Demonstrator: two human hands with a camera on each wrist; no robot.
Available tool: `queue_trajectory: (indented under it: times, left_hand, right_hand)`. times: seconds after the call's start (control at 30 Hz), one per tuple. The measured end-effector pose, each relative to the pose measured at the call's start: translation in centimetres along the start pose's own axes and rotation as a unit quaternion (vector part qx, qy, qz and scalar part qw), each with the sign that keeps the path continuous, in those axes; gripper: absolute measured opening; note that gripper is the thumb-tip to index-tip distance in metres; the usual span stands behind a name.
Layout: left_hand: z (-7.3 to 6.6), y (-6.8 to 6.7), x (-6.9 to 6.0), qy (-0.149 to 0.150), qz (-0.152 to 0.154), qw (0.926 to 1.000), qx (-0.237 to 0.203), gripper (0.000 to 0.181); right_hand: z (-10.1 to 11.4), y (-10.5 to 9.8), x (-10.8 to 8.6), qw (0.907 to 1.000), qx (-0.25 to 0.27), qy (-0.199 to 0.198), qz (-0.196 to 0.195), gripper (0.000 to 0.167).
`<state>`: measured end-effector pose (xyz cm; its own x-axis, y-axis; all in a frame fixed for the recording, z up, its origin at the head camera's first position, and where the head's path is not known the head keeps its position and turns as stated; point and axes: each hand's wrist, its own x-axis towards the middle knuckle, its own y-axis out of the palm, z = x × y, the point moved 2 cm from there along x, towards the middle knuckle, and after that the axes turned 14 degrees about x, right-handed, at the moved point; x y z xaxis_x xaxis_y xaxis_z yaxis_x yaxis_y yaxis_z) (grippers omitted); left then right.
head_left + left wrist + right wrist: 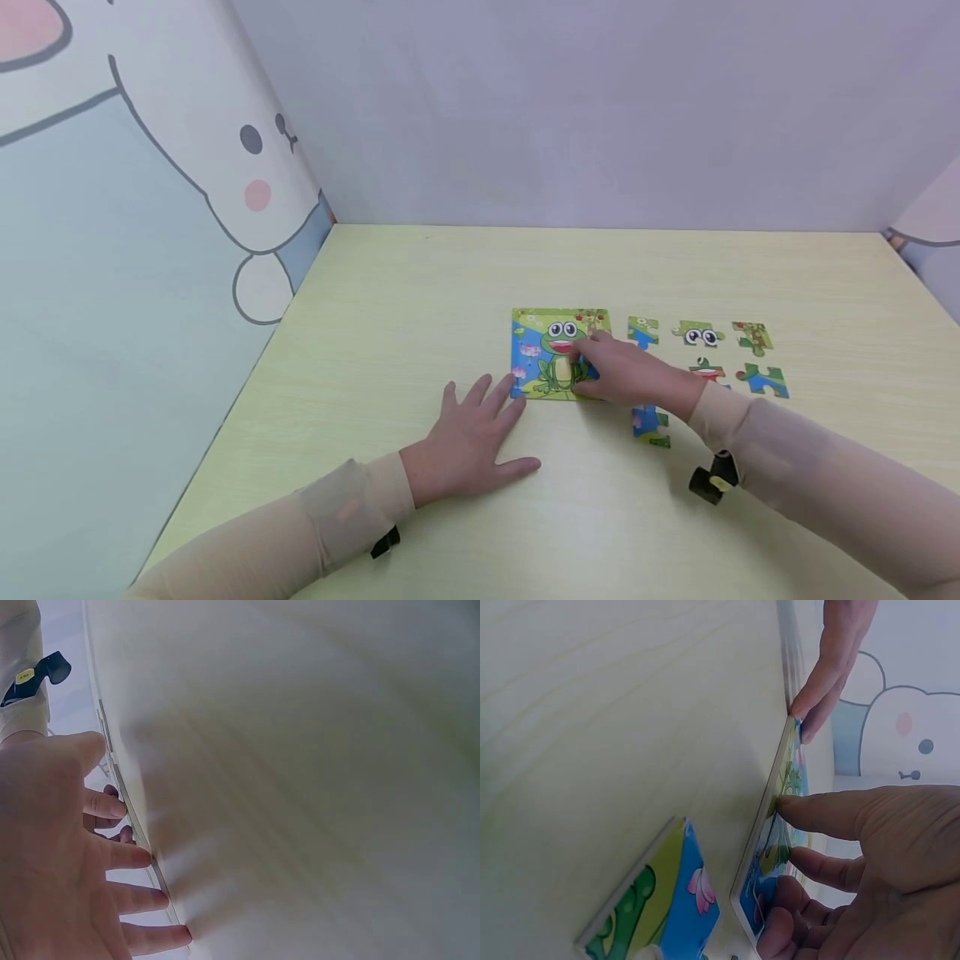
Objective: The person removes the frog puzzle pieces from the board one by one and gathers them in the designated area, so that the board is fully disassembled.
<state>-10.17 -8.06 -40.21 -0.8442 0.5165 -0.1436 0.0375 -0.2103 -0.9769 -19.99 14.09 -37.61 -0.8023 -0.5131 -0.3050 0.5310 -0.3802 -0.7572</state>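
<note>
A square frog puzzle board lies on the table in the head view, its printed frog showing. My right hand is over its right side, thumb and curved forefinger pinching what looks like a blue-and-green puzzle piece low against the board. The hand partly covers that piece. In the right wrist view the thumb and fingers of this right hand meet the board's surface. My left hand is spread flat on the table, fingertips at the board's lower left corner. The left wrist view shows the left hand with straight fingers.
Right of the board lie several loose pieces, among them one with frog eyes, a tree piece and a lotus piece. My right forearm hides part of this group. Walls stand behind the table and at its sides.
</note>
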Motion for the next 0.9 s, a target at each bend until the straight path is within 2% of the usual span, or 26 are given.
queue_trajectory:
  times: [0.47, 0.9]
  left_hand:
    - [-0.01, -0.12, 0.08, -0.002, 0.007, 1.0, -0.005, 0.081]
    - [-0.06, -0.08, -0.01, -0.005, 0.008, 0.9998, -0.017, 0.081]
  right_hand:
    - [0.06, -0.17, -0.04, 0.9999, 0.012, -0.012, -0.004, 0.036]
    - [-0.61, 0.28, -0.11, 0.9972, 0.046, -0.03, -0.05, 0.027]
